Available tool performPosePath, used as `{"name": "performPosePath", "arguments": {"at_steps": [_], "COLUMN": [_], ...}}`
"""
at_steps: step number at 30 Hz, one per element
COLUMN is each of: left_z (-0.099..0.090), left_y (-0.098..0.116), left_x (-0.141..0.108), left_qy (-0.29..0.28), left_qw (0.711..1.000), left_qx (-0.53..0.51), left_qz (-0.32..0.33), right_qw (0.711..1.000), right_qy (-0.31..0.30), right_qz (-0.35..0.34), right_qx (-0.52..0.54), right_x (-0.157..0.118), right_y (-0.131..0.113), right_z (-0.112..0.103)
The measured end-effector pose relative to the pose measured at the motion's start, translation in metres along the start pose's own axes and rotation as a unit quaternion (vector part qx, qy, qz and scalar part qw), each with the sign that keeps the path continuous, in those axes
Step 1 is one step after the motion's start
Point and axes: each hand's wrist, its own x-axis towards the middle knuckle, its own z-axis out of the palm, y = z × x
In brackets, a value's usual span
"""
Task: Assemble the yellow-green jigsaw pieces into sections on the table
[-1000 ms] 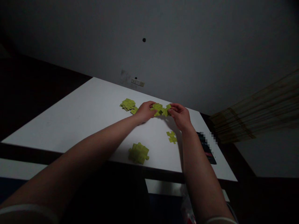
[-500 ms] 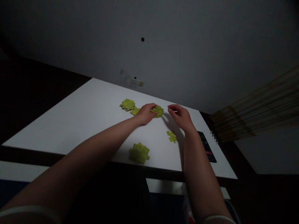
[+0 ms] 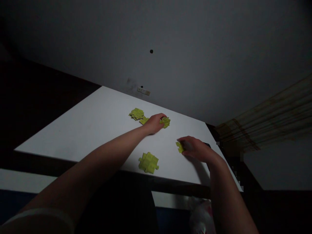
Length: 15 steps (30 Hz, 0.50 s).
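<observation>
On the white tabletop (image 3: 80,123), yellow-green puzzle pieces lie in separate lots: far stack (image 3: 136,113) left of the left hand (image 3: 155,124), near stack (image 3: 149,162) towards the near edge. Progress, as judged: pieces partly gathered; a single piece (image 3: 179,147) on the right remains outside the stacks; interlocking cannot be told. Left hand pinches a small bundle (image 3: 166,122) between thumb and fingers. Right hand (image 3: 195,148) curves around the single piece; firm pinch or not, cannot tell. Versus half a second ago: right hand has come nearer, from beside the bundle; left hand keeps its hold
</observation>
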Motion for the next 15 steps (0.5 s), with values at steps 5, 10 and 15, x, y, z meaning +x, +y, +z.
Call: {"name": "performPosePath", "arguments": {"at_steps": [5, 10, 15], "left_z": [0.000, 0.001, 0.001], "left_y": [0.002, 0.005, 0.008], "left_x": [-0.003, -0.005, -0.007], "left_qy": [-0.003, -0.010, 0.005], "left_qw": [1.000, 0.999, 0.999], "left_qx": [0.004, 0.024, 0.034], "left_qz": [0.009, 0.026, 0.010], "right_qw": [0.998, 0.962, 0.950], "right_qy": [-0.027, 0.128, 0.237], "right_qz": [0.000, -0.062, -0.077], "right_qx": [0.058, 0.235, 0.190], "right_x": [0.012, 0.075, 0.125], "right_y": [0.001, -0.025, -0.025], "right_z": [-0.002, 0.011, 0.046]}}
